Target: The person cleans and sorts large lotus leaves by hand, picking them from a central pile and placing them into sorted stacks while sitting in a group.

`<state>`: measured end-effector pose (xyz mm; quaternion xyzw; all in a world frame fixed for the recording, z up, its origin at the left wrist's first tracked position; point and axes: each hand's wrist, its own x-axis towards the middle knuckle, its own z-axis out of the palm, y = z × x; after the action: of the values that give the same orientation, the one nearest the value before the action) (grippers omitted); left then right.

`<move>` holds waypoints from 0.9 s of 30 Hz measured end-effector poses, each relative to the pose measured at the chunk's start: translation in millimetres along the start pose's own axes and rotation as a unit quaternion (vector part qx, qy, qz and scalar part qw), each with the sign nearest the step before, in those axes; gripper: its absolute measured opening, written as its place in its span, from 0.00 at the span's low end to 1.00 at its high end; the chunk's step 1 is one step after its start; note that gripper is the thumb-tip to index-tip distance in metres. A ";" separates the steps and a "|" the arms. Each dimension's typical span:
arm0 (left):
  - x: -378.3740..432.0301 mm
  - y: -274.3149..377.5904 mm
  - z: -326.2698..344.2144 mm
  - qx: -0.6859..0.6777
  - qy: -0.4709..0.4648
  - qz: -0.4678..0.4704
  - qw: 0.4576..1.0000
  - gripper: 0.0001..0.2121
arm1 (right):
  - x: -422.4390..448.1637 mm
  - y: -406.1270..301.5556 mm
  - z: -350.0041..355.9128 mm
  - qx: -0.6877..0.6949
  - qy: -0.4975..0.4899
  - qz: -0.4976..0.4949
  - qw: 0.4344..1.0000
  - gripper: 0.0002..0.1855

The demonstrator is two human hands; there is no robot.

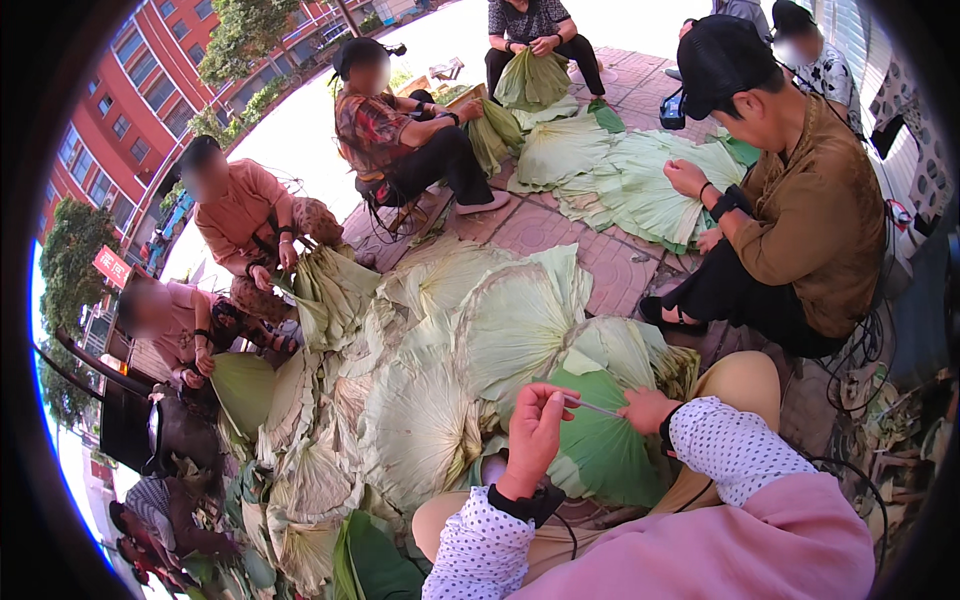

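My left hand (534, 433) is raised over my lap, thumb and fingers pinched on one end of a thin pale stick (598, 408). Whether the stick is a leaf stalk or a tool, I cannot tell. Its other end reaches toward my right hand (648, 412), which grips a fresh green lotus leaf (600, 450) near its upper middle. That leaf hangs fanned between my knees. Beyond it lies a broad heap of paler, drying lotus leaves (420, 420), overlapping with ribs spread. A darker green leaf (379, 559) rests at my left.
Close on my right, a person (810, 210) in a brown top sits low. Other people sit around the heap, several holding leaves. Another leaf pile (637, 176) lies on the paving (540, 225). A black cable (862, 480) and leaf scraps (900, 450) are at the right.
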<state>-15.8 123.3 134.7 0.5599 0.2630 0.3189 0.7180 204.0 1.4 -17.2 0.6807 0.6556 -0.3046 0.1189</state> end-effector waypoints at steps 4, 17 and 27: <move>0.0 1.3 -4.5 0.001 0.001 -0.005 1.000 0.04 | 0.1 -8.2 -16.2 -0.042 0.059 -0.038 0.997 0.23; 15.5 -19.5 -8.4 0.112 0.046 0.003 0.993 0.06 | -37.7 -64.7 -151.9 0.512 0.167 -0.177 0.824 0.09; 29.6 -36.8 -6.0 0.070 0.059 -0.027 0.995 0.10 | -27.0 -65.3 -146.2 0.513 0.229 -0.144 0.815 0.09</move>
<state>5.4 143.1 96.9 0.5821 0.3418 0.3124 0.6684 180.0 68.6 128.7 0.5911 0.5027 -0.4460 -0.4461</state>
